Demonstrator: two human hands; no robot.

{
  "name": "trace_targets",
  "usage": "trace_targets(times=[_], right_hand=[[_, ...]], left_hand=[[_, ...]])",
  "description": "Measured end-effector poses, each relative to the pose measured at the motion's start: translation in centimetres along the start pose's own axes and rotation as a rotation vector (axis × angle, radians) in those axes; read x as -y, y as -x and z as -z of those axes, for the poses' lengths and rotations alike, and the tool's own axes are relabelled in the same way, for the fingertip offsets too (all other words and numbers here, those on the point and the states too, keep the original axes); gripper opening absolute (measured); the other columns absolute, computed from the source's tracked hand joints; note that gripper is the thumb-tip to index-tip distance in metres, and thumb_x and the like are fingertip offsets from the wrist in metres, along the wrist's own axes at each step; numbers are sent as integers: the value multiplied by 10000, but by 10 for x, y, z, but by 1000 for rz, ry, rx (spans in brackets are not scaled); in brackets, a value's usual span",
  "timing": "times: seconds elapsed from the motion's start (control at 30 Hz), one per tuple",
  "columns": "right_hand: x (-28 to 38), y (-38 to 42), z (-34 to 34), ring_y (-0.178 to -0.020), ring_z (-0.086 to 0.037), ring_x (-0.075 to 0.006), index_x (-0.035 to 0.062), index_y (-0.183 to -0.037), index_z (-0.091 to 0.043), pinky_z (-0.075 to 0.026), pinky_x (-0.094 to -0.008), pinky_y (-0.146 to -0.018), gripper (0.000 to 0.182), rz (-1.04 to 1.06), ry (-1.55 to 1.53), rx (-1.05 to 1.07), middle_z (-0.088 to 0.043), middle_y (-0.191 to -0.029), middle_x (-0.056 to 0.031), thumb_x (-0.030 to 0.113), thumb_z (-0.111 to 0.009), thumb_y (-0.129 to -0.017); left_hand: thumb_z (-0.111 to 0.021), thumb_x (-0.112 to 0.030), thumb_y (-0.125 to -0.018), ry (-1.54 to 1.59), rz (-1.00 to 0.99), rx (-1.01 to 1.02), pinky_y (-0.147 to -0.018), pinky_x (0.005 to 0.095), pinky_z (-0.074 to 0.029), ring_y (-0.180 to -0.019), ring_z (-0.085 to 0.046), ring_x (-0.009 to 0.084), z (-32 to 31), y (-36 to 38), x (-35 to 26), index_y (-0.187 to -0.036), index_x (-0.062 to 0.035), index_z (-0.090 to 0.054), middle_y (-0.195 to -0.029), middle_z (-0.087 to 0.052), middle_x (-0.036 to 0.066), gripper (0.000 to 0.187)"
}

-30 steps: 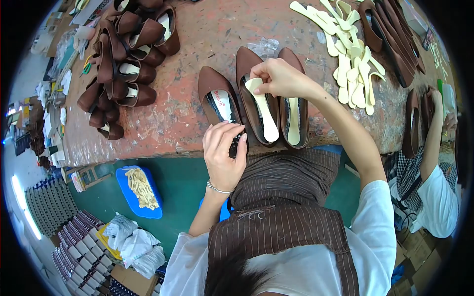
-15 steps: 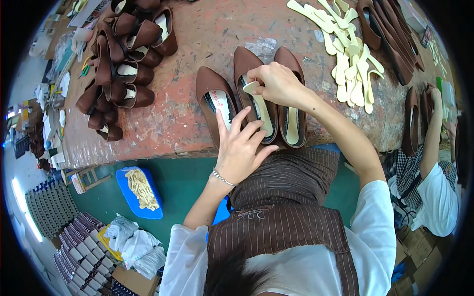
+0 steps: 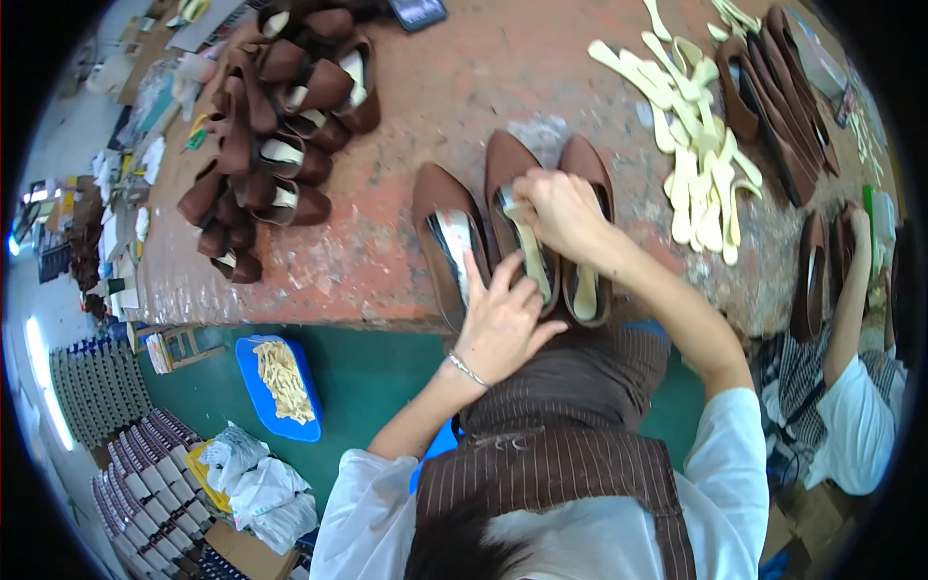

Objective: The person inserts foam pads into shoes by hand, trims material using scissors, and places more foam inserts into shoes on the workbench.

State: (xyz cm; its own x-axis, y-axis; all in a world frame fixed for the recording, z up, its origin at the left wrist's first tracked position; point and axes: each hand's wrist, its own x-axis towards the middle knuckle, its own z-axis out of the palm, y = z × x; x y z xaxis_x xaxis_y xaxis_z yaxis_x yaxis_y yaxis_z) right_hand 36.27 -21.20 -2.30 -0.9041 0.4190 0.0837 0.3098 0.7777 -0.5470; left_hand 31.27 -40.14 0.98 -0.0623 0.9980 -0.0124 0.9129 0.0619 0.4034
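Observation:
Three brown pointed flats stand side by side at the table's near edge, toes away from me. In the middle shoe (image 3: 514, 158) lies a cream insole (image 3: 537, 263); my right hand (image 3: 565, 215) pinches its front part near the shoe's throat. My left hand (image 3: 500, 324) is open, fingers spread over the heel ends of the left and middle shoes, with a fingertip at the left shoe's opening. The left shoe (image 3: 440, 193) has a white lining piece (image 3: 451, 234) inside. Another cream insole (image 3: 585, 290) lies in the right shoe (image 3: 583, 159).
Loose cream insoles (image 3: 710, 174) lie at the right, beside a row of brown shoes (image 3: 773, 106). More brown shoes (image 3: 300, 164) are heaped at the left, near a phone (image 3: 418, 12). A blue bin (image 3: 304, 425) stands on the floor. A co-worker's arm (image 3: 849, 290) is at far right.
The camera view has shifted, so table items appear lower and further right. My right hand has lowered the insole's front end into the middle shoe. My left hand stays over the shoes.

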Motion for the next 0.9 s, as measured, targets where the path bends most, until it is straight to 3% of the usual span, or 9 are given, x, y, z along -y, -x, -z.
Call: trace_targets(times=[0.13,0.27,0.4,0.5,0.6,0.63,0.8,0.9], right_hand=[[8,2,-5,-758,-672,-375,53,-946,-609,-525,-475,-649,214,-2,87,-19,-622,-888,-138,94,-731,-775],[16,5,-4,-755,-676,-352,78,-1015,-588,-532,-442,-610,305,21,104,-98,-574,-896,-132,79,-746,-755],[8,10,-12,-777,-684,-312,64,-854,-660,-541,-405,-605,118,129,259,-69,-559,-876,-129,110,-730,-772],[8,10,-6,-783,-683,-306,61,-811,-700,-542,-398,-619,66,133,253,-53,-588,-900,-117,126,-710,-806],[4,18,14,-776,-679,-300,66,-884,-731,-544,-399,-639,81,90,-29,-102,-626,-914,-90,109,-705,-820],[0,23,20,-748,-668,-306,76,-926,-746,-538,-397,-642,100,92,-91,-236,-653,-890,-73,91,-707,-836],[-44,72,58,-613,-635,-225,88,-948,-754,-506,-344,-598,102,-294,27,-546,-673,-825,-83,78,-725,-850],[-75,103,74,-684,-668,-265,93,-940,-755,-520,-377,-642,100,-505,179,-635,-683,-844,-75,130,-729,-851]], left_hand=[[-733,-430,-833,-26,-37,35,-1103,791,-89,-1325,-452,310,-1,-2,1,-936,-1,-711,-1051,-613,76,442],[-759,-411,-816,2,-56,4,-1142,755,-86,-1257,-535,300,-5,-5,2,-975,12,-693,-1061,-617,126,456],[-770,-414,-810,25,-12,130,-1173,717,-89,-1188,-587,285,4,-12,-3,-1010,12,-675,-1092,-630,148,480],[-774,-412,-807,6,-49,63,-1183,696,-104,-1156,-603,286,-2,-14,-1,-1007,7,-670,-1060,-623,147,476],[-771,-409,-810,-4,-52,46,-1182,687,-120,-1128,-616,287,2,-14,-3,-1010,8,-667,-1048,-617,140,474],[-764,-410,-818,-4,-33,81,-1176,687,-131,-1107,-625,279,8,-15,-5,-1020,8,-667,-1056,-624,133,474],[-768,-399,-809,49,-40,-49,-1175,684,-139,-1202,-564,275,0,-4,1,-969,-29,-687,-1041,-659,87,411],[-810,-344,-784,88,-53,-118,-1175,683,-136,-1256,-545,284,-2,3,2,-964,-59,-694,-1066,-663,53,356]])
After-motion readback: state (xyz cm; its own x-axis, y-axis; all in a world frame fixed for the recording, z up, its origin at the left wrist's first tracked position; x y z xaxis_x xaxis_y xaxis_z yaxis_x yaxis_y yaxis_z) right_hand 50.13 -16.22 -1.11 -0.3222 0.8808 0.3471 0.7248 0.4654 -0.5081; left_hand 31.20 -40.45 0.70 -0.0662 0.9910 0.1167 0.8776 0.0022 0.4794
